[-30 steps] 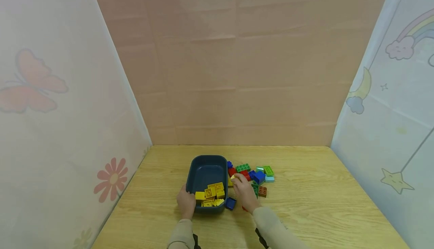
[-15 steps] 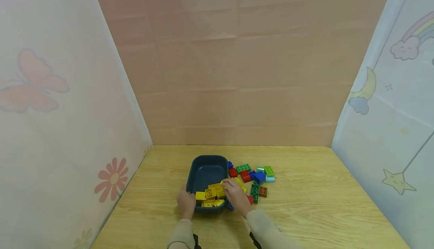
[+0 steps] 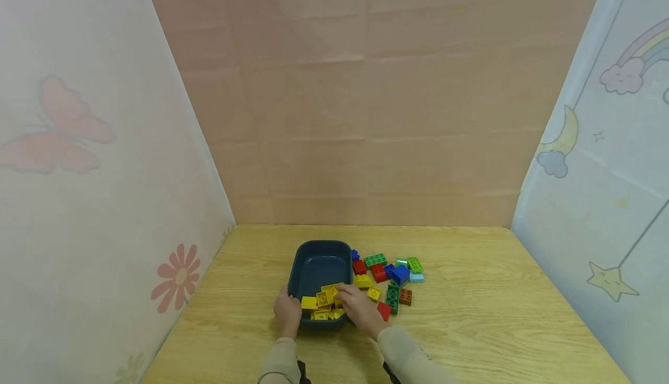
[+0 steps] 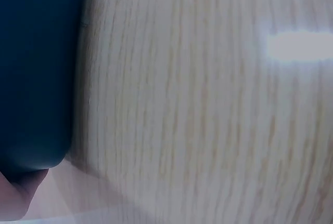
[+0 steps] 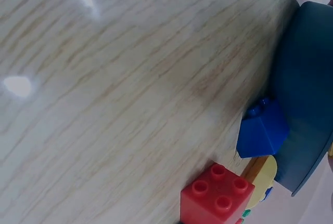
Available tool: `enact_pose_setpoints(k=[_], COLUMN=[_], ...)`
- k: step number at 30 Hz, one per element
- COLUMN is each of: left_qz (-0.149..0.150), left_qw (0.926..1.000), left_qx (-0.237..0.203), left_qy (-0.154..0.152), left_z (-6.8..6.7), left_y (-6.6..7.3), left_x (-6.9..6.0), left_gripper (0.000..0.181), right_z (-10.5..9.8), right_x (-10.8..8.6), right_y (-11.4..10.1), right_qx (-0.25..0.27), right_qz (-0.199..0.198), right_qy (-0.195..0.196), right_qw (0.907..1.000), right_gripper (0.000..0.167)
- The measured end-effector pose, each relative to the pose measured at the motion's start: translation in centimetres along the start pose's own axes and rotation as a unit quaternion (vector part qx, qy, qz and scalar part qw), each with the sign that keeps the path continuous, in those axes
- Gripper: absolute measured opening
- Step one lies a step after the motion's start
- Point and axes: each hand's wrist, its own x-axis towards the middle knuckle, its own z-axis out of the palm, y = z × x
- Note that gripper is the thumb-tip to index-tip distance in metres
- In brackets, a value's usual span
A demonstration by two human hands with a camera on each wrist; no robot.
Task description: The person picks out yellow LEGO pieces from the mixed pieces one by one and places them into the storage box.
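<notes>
A dark blue bin (image 3: pixel 321 268) stands on the wooden table, with several yellow bricks (image 3: pixel 309 302) heaped at its near end. My left hand (image 3: pixel 287 313) grips the bin's left side near that end; part of it shows against the bin wall in the left wrist view. Reaching over the right rim, my right hand (image 3: pixel 360 309) has its fingertips low among the yellow bricks and pinches one (image 3: pixel 337 297), partly covered by the fingers. In the right wrist view a blue brick (image 5: pixel 263 129) lies against the bin's outer wall, beside a red brick (image 5: pixel 216 198).
Right of the bin lie loose bricks: yellow ones (image 3: pixel 363 281), a dark green one (image 3: pixel 392 299), a brown one (image 3: pixel 405 296), a large blue one (image 3: pixel 400 275) and a lime one (image 3: pixel 414 264). A tan backdrop (image 3: pixel 360 111) and patterned side panels enclose the table (image 3: pixel 470 302).
My right hand has carried a yellow brick left from the loose pile, over the bin's right rim and down onto the yellow heap. The left hand stays on the bin.
</notes>
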Motion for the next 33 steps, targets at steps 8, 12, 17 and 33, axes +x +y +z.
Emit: enact_pose_setpoints(k=[8, 12, 17, 33], left_qz=[-0.018, -0.028, -0.031, -0.013], left_qw=[0.9995, 0.9989, 0.9989, 0.9996], left_qx=[-0.015, -0.028, -0.028, -0.024], left_qy=[-0.022, -0.023, -0.02, -0.002], left_z=[-0.2, -0.4, -0.2, 0.2], left_y=[0.0, 0.0, 0.1, -0.2], left_x=[0.3, 0.1, 0.0, 0.0], left_gripper=[0.037, 0.039, 0.042, 0.041], right_z=[-0.1, 0.0, 0.0, -0.2], right_x=[0.1, 0.2, 0.2, -1.1], right_y=[-0.2, -0.1, 0.0, 1.2], right_qx=[-0.017, -0.022, -0.022, -0.011], right_qz=[-0.004, -0.008, -0.011, 0.019], right_qy=[-0.054, -0.07, -0.075, -0.027], right_qw=[0.9984, 0.9973, 0.9969, 0.9994], right_gripper=[0.022, 0.022, 0.023, 0.025])
